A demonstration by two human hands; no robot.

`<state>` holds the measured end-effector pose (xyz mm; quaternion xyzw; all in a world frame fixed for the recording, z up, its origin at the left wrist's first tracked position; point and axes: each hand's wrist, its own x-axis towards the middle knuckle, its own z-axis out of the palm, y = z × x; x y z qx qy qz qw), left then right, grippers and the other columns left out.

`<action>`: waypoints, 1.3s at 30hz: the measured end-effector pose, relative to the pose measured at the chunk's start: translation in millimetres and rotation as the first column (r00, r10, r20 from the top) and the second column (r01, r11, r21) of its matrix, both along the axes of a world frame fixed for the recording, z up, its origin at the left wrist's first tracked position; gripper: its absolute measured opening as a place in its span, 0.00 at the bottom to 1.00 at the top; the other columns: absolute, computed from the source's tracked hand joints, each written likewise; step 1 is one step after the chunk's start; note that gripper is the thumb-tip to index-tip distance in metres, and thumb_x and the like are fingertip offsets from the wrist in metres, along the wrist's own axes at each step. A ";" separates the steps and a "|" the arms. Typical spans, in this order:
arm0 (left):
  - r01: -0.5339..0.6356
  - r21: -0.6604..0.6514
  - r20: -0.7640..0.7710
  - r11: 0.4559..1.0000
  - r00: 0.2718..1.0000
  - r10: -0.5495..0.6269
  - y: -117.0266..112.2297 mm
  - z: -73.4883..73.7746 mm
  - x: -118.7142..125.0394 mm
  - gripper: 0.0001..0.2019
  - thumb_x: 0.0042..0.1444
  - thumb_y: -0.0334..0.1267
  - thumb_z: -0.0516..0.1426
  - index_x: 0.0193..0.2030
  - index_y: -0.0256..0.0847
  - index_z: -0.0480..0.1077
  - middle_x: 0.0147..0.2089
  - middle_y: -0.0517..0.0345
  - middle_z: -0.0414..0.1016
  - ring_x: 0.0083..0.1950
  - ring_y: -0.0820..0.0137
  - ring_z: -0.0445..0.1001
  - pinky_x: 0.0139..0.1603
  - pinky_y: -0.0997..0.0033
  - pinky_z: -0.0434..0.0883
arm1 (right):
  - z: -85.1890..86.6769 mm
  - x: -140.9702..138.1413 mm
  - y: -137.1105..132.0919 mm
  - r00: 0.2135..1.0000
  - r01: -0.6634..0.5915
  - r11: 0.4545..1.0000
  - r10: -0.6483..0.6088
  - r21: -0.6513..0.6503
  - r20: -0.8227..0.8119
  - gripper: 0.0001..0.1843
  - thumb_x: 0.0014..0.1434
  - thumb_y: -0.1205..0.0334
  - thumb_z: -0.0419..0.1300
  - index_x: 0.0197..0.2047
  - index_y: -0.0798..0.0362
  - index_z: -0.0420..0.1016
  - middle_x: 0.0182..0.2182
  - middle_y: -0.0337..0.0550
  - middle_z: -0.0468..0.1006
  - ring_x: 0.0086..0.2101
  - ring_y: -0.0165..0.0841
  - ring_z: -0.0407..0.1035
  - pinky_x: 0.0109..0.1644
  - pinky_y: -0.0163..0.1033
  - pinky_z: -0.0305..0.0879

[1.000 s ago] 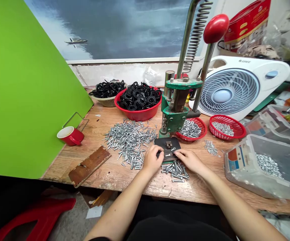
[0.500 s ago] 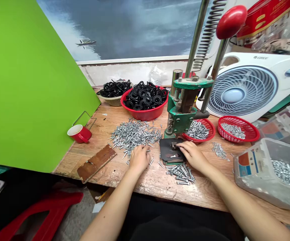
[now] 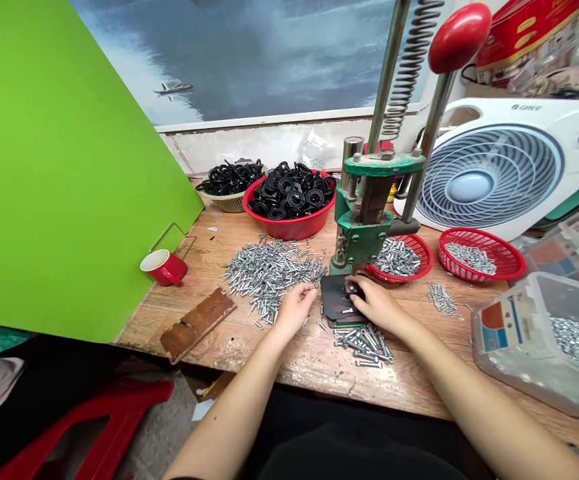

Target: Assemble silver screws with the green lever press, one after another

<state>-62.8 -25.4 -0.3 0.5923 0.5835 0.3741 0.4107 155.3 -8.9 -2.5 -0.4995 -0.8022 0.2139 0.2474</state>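
Observation:
My left hand (image 3: 295, 308) is over the right edge of a heap of silver bolts (image 3: 269, 270). Its thumb and fingertips are pinched together, and whatever lies between them is too small to make out. My right hand (image 3: 380, 303) rests at the black base plate (image 3: 332, 293) of a green hand press (image 3: 364, 240). Its fingers and thumb curl around the small metal fixture below the ram, hiding most of it. One bolt lies on the plate near the thumb. Just in front of the plate is a pile of longer eye-ended bolts (image 3: 367, 343).
Behind are a red basin (image 3: 289, 230) of black rings and a white fan (image 3: 469, 180). Red baskets (image 3: 512, 267) of screws and a clear plastic bin (image 3: 499, 363) stand right. A wooden board (image 3: 197, 325) and red mug (image 3: 165, 268) lie left. The press lever has a red knob (image 3: 459, 38).
My left hand has lifted from the bolt heap and moved right towards the press plate, fingertips pinched. My right hand's fingers have curled further over the fixture.

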 end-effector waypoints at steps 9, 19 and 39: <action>0.162 -0.363 0.714 0.918 0.681 0.162 14.5 10.2 43.0 0.15 0.49 0.43 0.59 0.41 0.36 0.69 0.42 0.48 0.75 0.37 0.73 0.74 0.33 0.79 0.69 | -5.7 -12.6 -1.7 0.985 0.158 0.985 -0.162 -0.070 -0.060 0.24 0.52 0.64 0.51 0.53 0.56 0.58 0.49 0.47 0.67 0.48 0.36 0.64 0.53 0.41 0.59; 0.086 -0.159 0.596 0.984 0.802 0.026 27.9 5.4 64.7 0.13 0.47 0.43 0.60 0.35 0.35 0.71 0.29 0.59 0.72 0.26 0.80 0.67 0.24 0.83 0.62 | -8.7 -10.1 -1.0 0.984 0.154 0.986 -0.159 -0.071 -0.082 0.22 0.52 0.64 0.51 0.51 0.54 0.60 0.46 0.46 0.69 0.45 0.35 0.66 0.50 0.40 0.60; 0.171 0.375 -0.329 0.911 0.943 -0.041 16.5 1.1 73.4 0.11 0.57 0.42 0.49 0.43 0.40 0.67 0.42 0.50 0.71 0.46 0.63 0.67 0.51 0.62 0.61 | -10.6 -10.4 1.3 0.986 0.155 0.986 -0.158 -0.054 -0.055 0.20 0.55 0.60 0.49 0.51 0.57 0.63 0.46 0.49 0.70 0.45 0.37 0.66 0.49 0.42 0.62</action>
